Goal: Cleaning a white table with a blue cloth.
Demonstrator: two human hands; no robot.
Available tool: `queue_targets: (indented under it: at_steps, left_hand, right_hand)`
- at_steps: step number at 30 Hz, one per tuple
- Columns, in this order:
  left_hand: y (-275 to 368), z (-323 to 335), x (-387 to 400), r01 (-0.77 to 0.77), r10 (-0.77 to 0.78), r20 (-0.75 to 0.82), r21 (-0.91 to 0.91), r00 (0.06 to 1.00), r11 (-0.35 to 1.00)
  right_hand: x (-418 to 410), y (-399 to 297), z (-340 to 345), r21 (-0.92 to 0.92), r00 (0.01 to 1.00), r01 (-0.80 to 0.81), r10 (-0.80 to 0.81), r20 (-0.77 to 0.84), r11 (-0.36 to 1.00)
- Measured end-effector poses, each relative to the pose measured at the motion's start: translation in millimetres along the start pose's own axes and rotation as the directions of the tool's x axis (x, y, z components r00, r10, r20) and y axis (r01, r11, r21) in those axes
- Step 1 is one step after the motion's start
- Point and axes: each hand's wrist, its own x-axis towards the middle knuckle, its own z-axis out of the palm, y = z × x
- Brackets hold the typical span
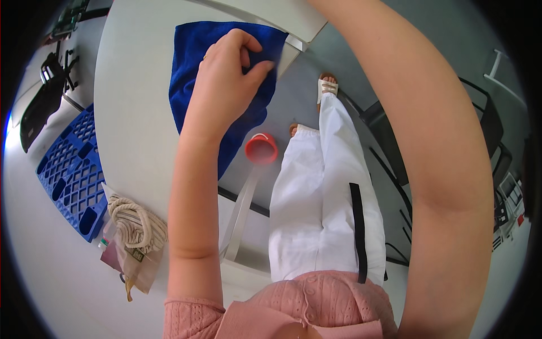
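A dark blue cloth [186,63] lies on the white table [131,106], rumpled, and its lower part hangs past the table's edge. Above the cloth is my left hand [233,72], with the fingers curled and the thumb apart from them. Nothing shows between thumb and fingers; whether the hand touches the cloth I cannot tell. My right arm reaches up past the top of the picture, so my right hand is out of view. Below the cloth's hanging edge a red bucket [261,148] with a pale handle stands near my feet.
A striped fabric bag with rope handles [137,229] is at the table's lower left end. Beyond it leans or lies a blue plastic pallet [76,169]. Dark chairs [385,131] stand to the right of my legs. At the far left is a black office chair [44,101].
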Motion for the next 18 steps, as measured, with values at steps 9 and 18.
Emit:
queue_targets:
  at_steps: [9,18]
  left_hand:
    - [6,5,-4,-0.011,0.016,-0.064,0.08,0.998,0.997]
    - [-26,32,-16,-0.21,0.307,-0.325,0.301,0.894,0.93]
  right_hand:
    - [-5,-3,-4,0.011,0.999,0.009,-0.009,-0.033,1.0]
    - [-1,0,-1,0.012,1.0,0.011,-0.01,-0.007,1.0]
